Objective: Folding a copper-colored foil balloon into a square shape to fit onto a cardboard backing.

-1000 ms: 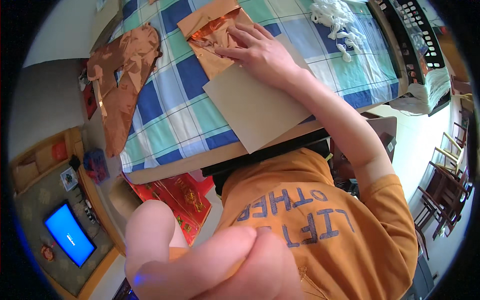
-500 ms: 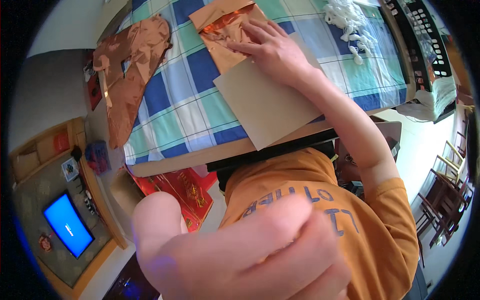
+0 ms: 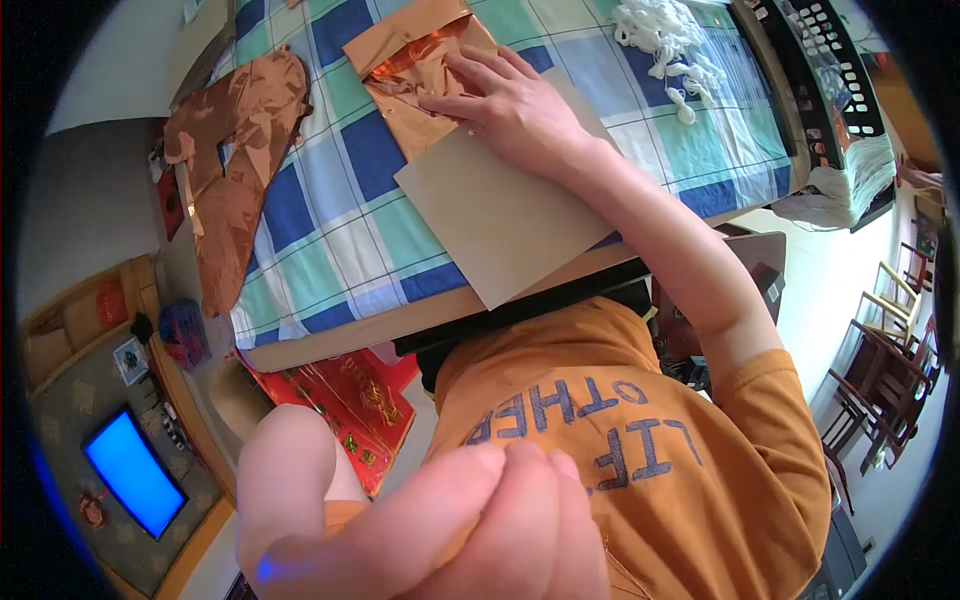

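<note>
My right hand [image 3: 520,115] lies palm down with its fingers spread on a copper-coloured foil bag [image 3: 405,110], near the bag's crumpled opening. Below the wrist a flat grey-beige board [image 3: 510,215] overlaps the lower end of the bag and reaches past the table's front edge. Close to the camera, my left hand [image 3: 470,545] is raised in front of my body, away from the table. Its fingers are bunched together, large and blurred; whatever they may hold is hidden.
A checked cloth [image 3: 360,245] covers the table. Crumpled copper foil [image 3: 235,165] lies at its left, and tangled white string [image 3: 660,45] at the far right, near a black perforated crate [image 3: 825,95]. Below stand a red box [image 3: 345,400] and, farther right, wooden chairs [image 3: 880,390].
My left hand has drawn down and left, its fingers now more tightly bunched. The whole view has shifted slightly; my right hand stays on the foil bag.
</note>
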A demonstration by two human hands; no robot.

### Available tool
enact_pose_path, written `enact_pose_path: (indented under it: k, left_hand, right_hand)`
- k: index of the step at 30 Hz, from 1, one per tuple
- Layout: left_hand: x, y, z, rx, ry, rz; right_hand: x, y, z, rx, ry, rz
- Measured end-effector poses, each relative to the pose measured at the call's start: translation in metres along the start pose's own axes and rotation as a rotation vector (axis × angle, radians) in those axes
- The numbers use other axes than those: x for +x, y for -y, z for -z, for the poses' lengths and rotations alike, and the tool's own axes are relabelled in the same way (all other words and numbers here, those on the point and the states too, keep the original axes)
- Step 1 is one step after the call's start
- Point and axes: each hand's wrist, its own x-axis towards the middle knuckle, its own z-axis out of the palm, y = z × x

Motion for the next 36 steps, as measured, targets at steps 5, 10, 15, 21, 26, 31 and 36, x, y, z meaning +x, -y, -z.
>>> enact_pose_path:
  k: [5,10,15,21,26,31,36]
  left_hand:
    - [0.007,0.001,0.019,-0.151,0.185,0.078]
    - [-0.013,-0.013,0.008,-0.212,-0.019,0.206]
    - [-0.017,-0.004,0.021,-0.217,0.106,0.095]
    - [-0.042,-0.001,0.027,-0.353,-0.055,0.099]
    - [-0.095,0.02,0.001,-0.405,-0.349,0.232]
    - [-0.09,0.092,-0.123,-0.689,-0.672,1.102]
    - [-0.12,0.161,-0.202,-0.727,-0.501,1.445]
  right_hand:
    - [-0.001,0.0,0.003,-0.002,-0.011,0.014]
    - [0.0,-0.002,0.004,0.005,-0.025,0.016]
    - [0.002,0.001,0.005,0.009,-0.016,0.002]
    - [0.0,-0.002,0.003,0.015,0.003,0.008]
    - [-0.001,-0.002,0.001,0.023,-0.008,-0.012]
    - [-0.005,-0.007,0.004,0.01,-0.009,-0.015]
    - [0.003,0.002,0.007,0.037,0.016,-0.021]
